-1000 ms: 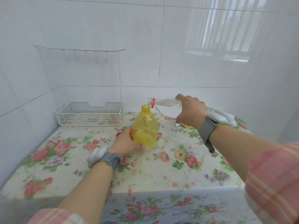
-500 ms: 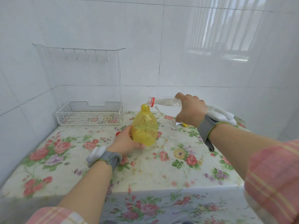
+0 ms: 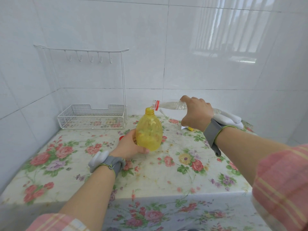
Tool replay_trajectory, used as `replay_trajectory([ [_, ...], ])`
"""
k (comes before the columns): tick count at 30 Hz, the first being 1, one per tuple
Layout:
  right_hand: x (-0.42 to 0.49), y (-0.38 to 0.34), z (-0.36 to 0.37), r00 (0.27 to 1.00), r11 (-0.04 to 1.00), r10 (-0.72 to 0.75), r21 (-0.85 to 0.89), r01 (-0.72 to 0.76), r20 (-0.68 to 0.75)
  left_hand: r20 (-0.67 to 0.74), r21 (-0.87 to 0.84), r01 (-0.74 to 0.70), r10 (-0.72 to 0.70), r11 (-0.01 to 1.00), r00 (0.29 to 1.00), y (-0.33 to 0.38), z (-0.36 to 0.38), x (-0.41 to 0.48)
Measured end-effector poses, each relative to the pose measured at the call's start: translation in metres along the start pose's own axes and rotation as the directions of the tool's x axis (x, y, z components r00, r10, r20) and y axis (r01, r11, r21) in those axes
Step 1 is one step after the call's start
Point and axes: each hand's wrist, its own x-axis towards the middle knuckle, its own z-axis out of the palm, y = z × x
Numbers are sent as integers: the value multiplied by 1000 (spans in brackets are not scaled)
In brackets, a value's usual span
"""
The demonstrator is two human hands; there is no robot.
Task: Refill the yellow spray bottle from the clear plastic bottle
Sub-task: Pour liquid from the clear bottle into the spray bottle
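— Where's the spray bottle?

— My left hand (image 3: 129,145) is wrapped round its lower side, holding the yellow bottle (image 3: 148,132) upright on the table (image 3: 166,172), cap off.

— And your right?

— My right hand (image 3: 195,112) is closed round the clear bottle (image 3: 170,105), tipped almost flat, its red-ringed mouth just over the yellow neck, with water at the lip.

**No readable text**

Nothing here can be read. The yellow spray bottle (image 3: 149,132) bears no label, and the clear plastic bottle (image 3: 171,105) shows only a red neck ring (no print on it). The floral tablecloth (image 3: 166,172) and white wire rack (image 3: 91,116) show no lettering or numbers either.
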Motion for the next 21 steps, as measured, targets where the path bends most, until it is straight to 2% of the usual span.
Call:
replay_trajectory([
  [21,1,1,-1,1000,1000,0,-9,1,9,16,-32,-26,26,999,1000,3,1,-1],
])
